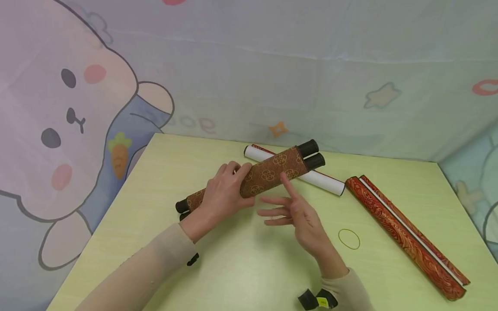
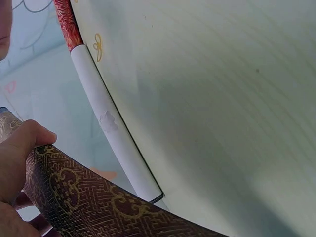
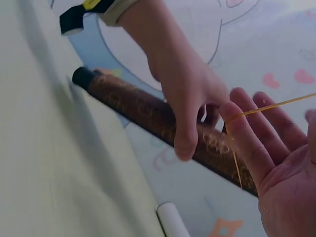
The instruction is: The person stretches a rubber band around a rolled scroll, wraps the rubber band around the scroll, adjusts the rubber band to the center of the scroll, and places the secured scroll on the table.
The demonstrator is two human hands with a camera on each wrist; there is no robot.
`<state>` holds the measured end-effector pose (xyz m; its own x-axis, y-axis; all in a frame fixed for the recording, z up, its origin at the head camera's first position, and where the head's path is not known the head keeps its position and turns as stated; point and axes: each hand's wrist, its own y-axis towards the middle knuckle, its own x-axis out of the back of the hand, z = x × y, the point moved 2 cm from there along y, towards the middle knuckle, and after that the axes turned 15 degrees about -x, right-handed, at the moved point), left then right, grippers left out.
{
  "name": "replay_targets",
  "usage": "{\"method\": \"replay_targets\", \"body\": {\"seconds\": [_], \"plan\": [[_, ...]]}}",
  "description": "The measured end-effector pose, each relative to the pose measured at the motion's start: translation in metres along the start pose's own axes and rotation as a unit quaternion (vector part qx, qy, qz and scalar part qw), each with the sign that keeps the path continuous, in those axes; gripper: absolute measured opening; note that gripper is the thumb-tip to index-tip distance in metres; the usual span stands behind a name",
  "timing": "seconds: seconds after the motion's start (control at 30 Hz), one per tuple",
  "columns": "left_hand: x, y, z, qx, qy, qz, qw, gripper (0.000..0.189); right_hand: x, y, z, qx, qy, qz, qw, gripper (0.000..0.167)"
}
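A brown scroll (image 1: 274, 170) with gold flower patterns is rolled from both sides, so paired black knobs (image 1: 314, 161) stick out at its ends. My left hand (image 1: 223, 190) grips it around the middle, holding it tilted with its right end farther back. Close to its near edge is my right hand (image 1: 301, 216), fingers spread and mostly straight. In the right wrist view a yellow rubber band (image 3: 279, 104) is hooked over the right hand's fingers (image 3: 242, 133) and stretched thin. In the left wrist view, the left thumb (image 2: 37, 132) presses on the scroll's patterned face.
A white roll (image 1: 327, 182) with a red edge lies behind the brown scroll. To the right, a red swirl-patterned scroll (image 1: 404, 237) lies slantwise on the table (image 1: 241, 276). Another yellow rubber band (image 1: 349, 239) lies beside the right wrist. A printed cloth (image 1: 249, 77) hangs behind.
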<state>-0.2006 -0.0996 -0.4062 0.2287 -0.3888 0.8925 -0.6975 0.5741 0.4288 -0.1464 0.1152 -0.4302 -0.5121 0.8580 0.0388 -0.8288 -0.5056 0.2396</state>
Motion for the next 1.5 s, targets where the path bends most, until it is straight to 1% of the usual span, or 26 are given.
{"method": "replay_targets", "body": {"seconds": [0.07,0.13,0.2,0.27,0.33,0.4,0.47,0.5,0.53,0.57,0.6,0.7,0.77,0.83,0.9,0.93,0.97,1.03,1.07,1.1,1.2,1.27,1.37,1.47,1.5], "plan": [[0.0,0.001,-0.001,0.003,-0.004,-0.001,1.0,0.076,-0.004,0.001,0.003,0.013,0.034,-0.019,0.9992,0.066],[0.001,0.001,-0.001,0.007,-0.009,-0.002,0.9999,0.076,-0.008,0.001,0.006,0.007,0.074,-0.048,0.9961,0.068],[0.001,0.002,-0.002,0.012,-0.014,-0.003,0.9998,0.077,-0.011,0.001,0.007,-0.005,0.121,-0.078,0.9895,0.068],[0.001,0.003,-0.001,0.017,-0.015,-0.005,0.9997,0.077,-0.013,-0.001,0.008,-0.017,0.168,-0.104,0.9802,0.068],[0.002,0.004,-0.001,0.023,-0.018,-0.003,0.9996,0.077,-0.014,-0.003,0.007,-0.03,0.209,-0.118,0.9703,0.066],[0.002,0.004,0.0,0.027,-0.018,-0.002,0.9995,0.077,-0.015,-0.005,0.004,-0.049,0.252,-0.128,0.958,0.062],[0.002,0.003,0.001,0.028,-0.018,-0.003,0.9994,0.077,-0.013,-0.007,0.0,-0.06,0.303,-0.126,0.9428,0.057],[0.002,0.003,0.002,0.027,-0.016,-0.005,0.9995,0.077,-0.012,-0.008,-0.001,-0.063,0.333,-0.123,0.9328,0.057],[0.002,0.003,0.002,0.025,-0.013,-0.007,0.9996,0.076,-0.01,-0.008,-0.001,-0.06,0.367,-0.114,0.9213,0.057],[0.002,0.003,0.003,0.021,-0.011,-0.01,0.9997,0.076,-0.008,-0.009,-0.002,-0.052,0.401,-0.098,0.9091,0.059],[0.002,0.004,0.003,0.018,-0.009,-0.012,0.9997,0.076,-0.005,-0.009,-0.003,-0.042,0.437,-0.078,0.895,0.061],[0.002,0.004,0.003,0.005,0.0,-0.014,0.9999,0.075,0.005,-0.01,-0.007,-0.016,0.548,-0.028,0.8355,0.066],[0.003,0.004,0.003,-0.003,0.006,-0.015,0.9999,0.075,0.011,-0.01,-0.009,-0.011,0.612,-0.004,0.7905,0.068],[0.003,0.004,0.003,-0.007,0.013,-0.015,0.9998,0.074,0.015,-0.01,-0.011,-0.012,0.664,0.012,0.7477,0.07],[0.003,0.003,0.003,-0.009,0.016,-0.015,0.9997,0.074,0.018,-0.009,-0.012,-0.018,0.706,0.03,0.7072,0.073],[0.002,0.003,0.003,-0.01,0.016,-0.014,0.9997,0.074,0.018,-0.009,-0.013,-0.02,0.723,0.038,0.6895,0.074],[0.002,0.003,0.002,-0.012,0.017,-0.014,0.9997,0.074,0.019,-0.009,-0.013,-0.022,0.735,0.045,0.6757,0.075],[0.002,0.003,0.003,-0.014,0.019,-0.015,0.9996,0.074,0.019,-0.009,-0.013,-0.021,0.755,0.055,0.6525,0.078],[0.001,0.003,0.003,-0.016,0.02,-0.016,0.9995,0.074,0.02,-0.009,-0.014,-0.019,0.763,0.059,0.6439,0.079],[0.001,0.002,0.004,-0.018,0.022,-0.017,0.9995,0.074,0.02,-0.01,-0.015,-0.018,0.768,0.06,0.6372,0.081],[-0.001,0.001,0.006,-0.021,0.027,-0.02,0.9992,0.073,0.021,-0.011,-0.016,-0.018,0.777,0.055,0.6272,0.083],[-0.002,-0.001,0.007,-0.02,0.027,-0.02,0.9992,0.073,0.022,-0.012,-0.017,-0.023,0.781,0.044,0.6228,0.082],[-0.003,-0.003,0.009,-0.02,0.03,-0.017,0.9992,0.073,0.023,-0.012,-0.018,-0.037,0.779,0.016,0.6253,0.08],[-0.003,-0.004,0.01,-0.026,0.036,-0.019,0.9988,0.074,0.024,-0.012,-0.017,-0.055,0.777,-0.016,0.6263,0.081],[-0.002,-0.005,0.01,-0.029,0.039,-0.021,0.9986,0.074,0.025,-0.012,-0.017,-0.062,0.775,-0.025,0.6285,0.083]]}}
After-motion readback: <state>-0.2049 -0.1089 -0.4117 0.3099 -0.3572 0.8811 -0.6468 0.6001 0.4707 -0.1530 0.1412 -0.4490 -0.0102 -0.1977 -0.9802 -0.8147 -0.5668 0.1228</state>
